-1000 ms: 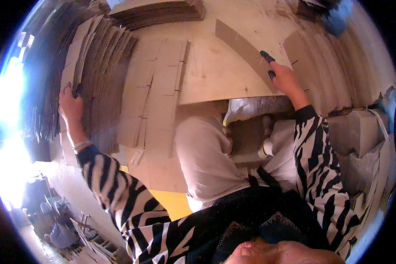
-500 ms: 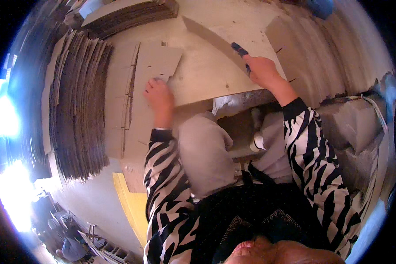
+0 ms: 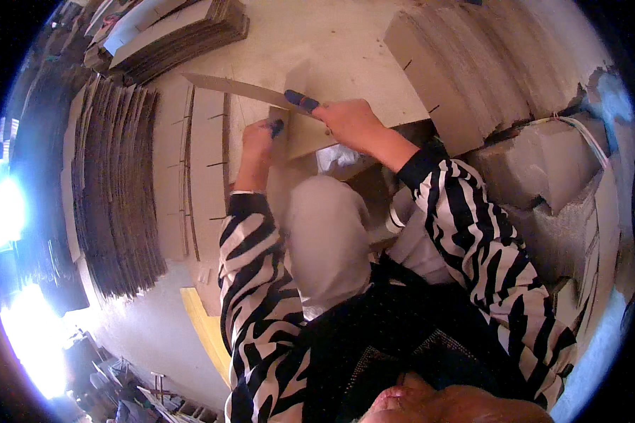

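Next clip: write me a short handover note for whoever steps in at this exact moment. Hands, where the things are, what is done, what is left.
Right hand: closed on the blue handle of a long knife, whose blade lies flat, pointing left across the board.
Left hand: gripping a small blue-ended tool, pressed on the slotted cardboard sheet.
Around: fanned cardboard stack at left, another stack at upper right, flat pile at top.
Done: the sheets already show slots.
Left: probably the cut on the sheet under the hands; how far it has got cannot be told.
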Motion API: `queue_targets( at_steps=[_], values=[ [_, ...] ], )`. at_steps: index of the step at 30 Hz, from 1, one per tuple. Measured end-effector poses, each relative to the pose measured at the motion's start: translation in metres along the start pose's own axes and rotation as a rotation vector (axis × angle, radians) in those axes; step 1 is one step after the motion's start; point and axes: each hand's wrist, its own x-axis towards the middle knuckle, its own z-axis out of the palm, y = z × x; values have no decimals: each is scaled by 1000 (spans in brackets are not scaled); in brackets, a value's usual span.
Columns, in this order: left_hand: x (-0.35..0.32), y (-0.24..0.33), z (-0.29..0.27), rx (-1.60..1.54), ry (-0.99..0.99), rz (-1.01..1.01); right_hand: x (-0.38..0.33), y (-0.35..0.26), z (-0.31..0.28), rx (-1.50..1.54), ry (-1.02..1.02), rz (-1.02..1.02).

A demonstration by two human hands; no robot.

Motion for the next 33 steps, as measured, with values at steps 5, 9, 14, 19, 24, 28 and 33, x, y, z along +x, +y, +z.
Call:
queue_targets(
  at_steps=[5,9,14,19,24,28,33],
  values=[
    [-6,49,-9,-426,-105,-309,-2,11,-4,-68,53,9],
    [25,5,-17,-96,-84,-203,3,9,-15,-14,55,-44],
    [1,37,21,44,-86,-94,2,8,-9,108,167,-56],
    [10,63,25,270,-58,-31,-1,28,-55,114,247,88],
    [6,1,7,-223,115,-202,23,15,-18,936,-204,454],
    [31,12,42,-346,104,-57,0,25,-35,155,222,183],
    [37,-3,31,228,154,-21,-12,-19,-32,-86,44,-2]
  ],
)
